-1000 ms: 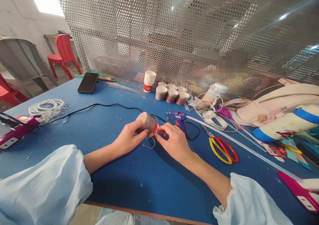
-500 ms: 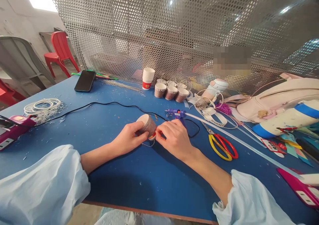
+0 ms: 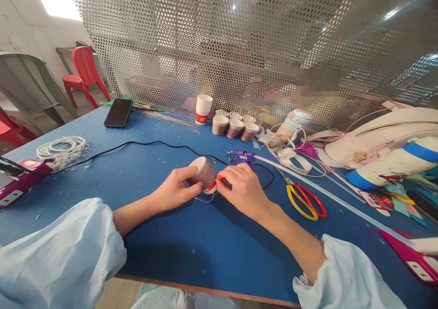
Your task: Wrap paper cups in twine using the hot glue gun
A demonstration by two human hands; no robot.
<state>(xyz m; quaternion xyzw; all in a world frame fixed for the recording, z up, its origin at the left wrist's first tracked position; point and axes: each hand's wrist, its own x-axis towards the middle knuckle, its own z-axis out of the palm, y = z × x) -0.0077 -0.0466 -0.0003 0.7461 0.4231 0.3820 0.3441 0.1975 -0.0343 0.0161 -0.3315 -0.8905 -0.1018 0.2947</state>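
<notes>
A paper cup [image 3: 204,173] wound with greyish-brown cord lies tilted in my left hand [image 3: 178,187], its white end facing up and left. My left thumb and fingers are closed around its side. Part of the cup's red band shows bare near the lower right end. There my right hand [image 3: 239,187] pinches the cord at the edge of the winding, its fingertips against the cup. A loose length of cord [image 3: 204,201] loops below the cup. Just beyond my right hand lies a purple glue gun [image 3: 241,155] with a long clear glue stick in it.
Several cord-wrapped cups [image 3: 235,127] stand beside a stack of paper cups [image 3: 203,110] at the mesh partition [image 3: 164,63]. Scissors [image 3: 304,199] lie right of my right hand. A black cable [image 3: 150,142] crosses the table. A phone [image 3: 118,112], power strip [image 3: 23,181], bottle [image 3: 393,165] and bag [image 3: 376,131] lie around.
My right fingertips have shifted slightly along the cup's edge, and more of the red band shows. My left hand keeps its hold on the cup.
</notes>
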